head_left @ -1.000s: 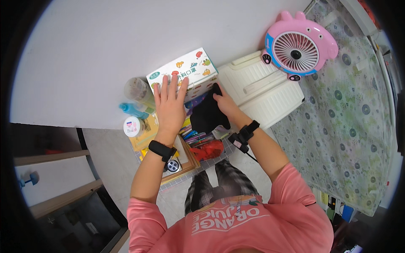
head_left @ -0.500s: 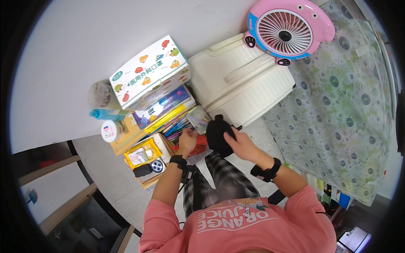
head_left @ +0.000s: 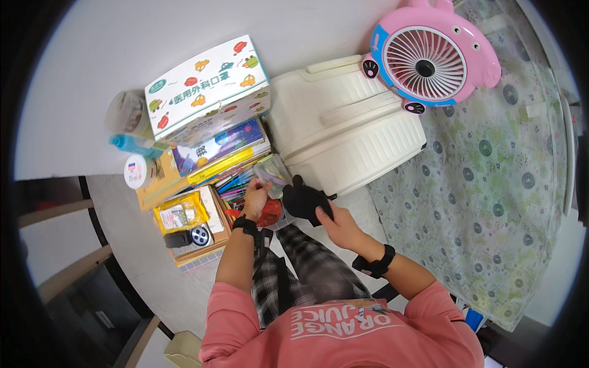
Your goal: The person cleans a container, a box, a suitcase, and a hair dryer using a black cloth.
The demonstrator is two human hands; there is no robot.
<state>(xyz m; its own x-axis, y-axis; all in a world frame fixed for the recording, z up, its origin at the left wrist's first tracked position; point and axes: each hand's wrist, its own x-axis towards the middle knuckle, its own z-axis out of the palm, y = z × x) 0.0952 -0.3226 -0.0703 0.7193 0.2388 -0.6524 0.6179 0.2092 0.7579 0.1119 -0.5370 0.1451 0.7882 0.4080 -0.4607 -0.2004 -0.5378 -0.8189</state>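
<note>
My right hand [head_left: 343,230] is closed on the edge of a soft black cloth item [head_left: 307,201], pouch-like with small tabs, which hangs in front of the white suitcase. The exact kind of this item does not show. My left hand [head_left: 254,197] has its fingers bent together over the pens, close to a clear plastic box [head_left: 273,170]. What those fingers pinch, if anything, is too small to make out. Just below it sits a crumpled red packet [head_left: 270,211]. Several coloured pens [head_left: 233,185] stand in a bunch beside my left hand.
A white suitcase [head_left: 350,135] stands against the wall, a pink fan [head_left: 429,58] on top. Left are a printed white box [head_left: 199,89], books [head_left: 227,150], a yellow packet [head_left: 182,210] and a round tub [head_left: 140,172]. Patterned cloth [head_left: 466,184] hangs at right.
The whole view has shifted a little. The black item has tilted and moved left toward my left hand, still held by my right hand. My left hand stays by the pens and clear box.
</note>
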